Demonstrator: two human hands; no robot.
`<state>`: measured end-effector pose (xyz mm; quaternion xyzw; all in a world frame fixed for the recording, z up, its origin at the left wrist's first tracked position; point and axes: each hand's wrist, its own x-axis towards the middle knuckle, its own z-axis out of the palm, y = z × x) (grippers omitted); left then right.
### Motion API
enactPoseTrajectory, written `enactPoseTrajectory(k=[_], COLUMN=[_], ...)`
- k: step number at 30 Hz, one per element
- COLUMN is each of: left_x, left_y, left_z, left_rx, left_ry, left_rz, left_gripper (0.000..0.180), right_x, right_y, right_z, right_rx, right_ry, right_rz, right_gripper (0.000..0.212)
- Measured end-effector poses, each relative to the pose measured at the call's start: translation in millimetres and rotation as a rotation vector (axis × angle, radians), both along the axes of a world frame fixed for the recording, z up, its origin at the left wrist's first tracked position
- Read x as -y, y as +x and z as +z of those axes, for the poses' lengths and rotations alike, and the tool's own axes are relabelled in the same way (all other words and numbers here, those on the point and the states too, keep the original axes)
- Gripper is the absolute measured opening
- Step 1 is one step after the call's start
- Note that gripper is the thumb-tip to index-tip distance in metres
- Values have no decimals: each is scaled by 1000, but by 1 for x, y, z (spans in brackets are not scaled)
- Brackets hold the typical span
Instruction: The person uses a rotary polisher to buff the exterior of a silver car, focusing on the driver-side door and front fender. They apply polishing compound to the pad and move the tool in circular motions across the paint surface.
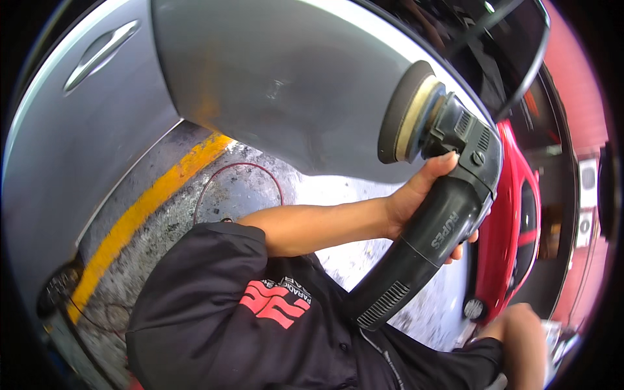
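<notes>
My left hand [422, 188] is wrapped around the black body of a power polisher [432, 224]. The thumb lies along the near side, and fingertips show past the far edge. At the polisher's upper end is a round foam pad [398, 114], dark-faced with a cream layer behind. The pad is turned toward a silver-grey car panel [286, 97]; I cannot tell whether they touch. A cord [383, 351] hangs from the polisher's lower end. My bent right arm [525, 341] shows at the lower right, its hand out of view.
A grey car door [78, 149] with a handle [104, 55] stands at left. Below it, a yellow line [143, 214] crosses the worn floor, where a red hose or cable [237, 166] loops. A red car [507, 221] is at right, before a dark doorway [558, 195].
</notes>
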<state>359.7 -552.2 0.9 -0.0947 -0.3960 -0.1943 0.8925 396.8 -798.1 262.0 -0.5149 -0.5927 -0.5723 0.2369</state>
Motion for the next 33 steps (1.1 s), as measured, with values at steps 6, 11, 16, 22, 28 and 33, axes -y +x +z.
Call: enactPoseTrajectory(k=[6, 11, 16, 22, 28, 33], left_x=[-45, -76, -107, -180, -255, -340], left_y=[43, 54, 25, -90, -150, -194], left_z=[-16, -15, -5, -6, 21, 14], left_rx=[153, 180, -17, -351, -630, -724], left_ry=[-42, -102, 57, 517, 693, 633], left_rz=[204, 343, 561, 1294, 1820, 1887], left_gripper=[120, 124, 110, 60, 81, 64], right_x=[-71, -121, -179, -252, -370, -461], right_y=[101, 10, -11, -35, -107, -140], right_z=[-156, -284, -267, -235, -221, -214], right_rx=[-861, -2156, -2255, -1898, -1858, -1857], right_ry=[-380, -1007, -873, -837, -912, -1058], right_rz=[548, 1064, 1303, 828, 643, 631], right_gripper=[52, 116, 104, 90, 86, 79])
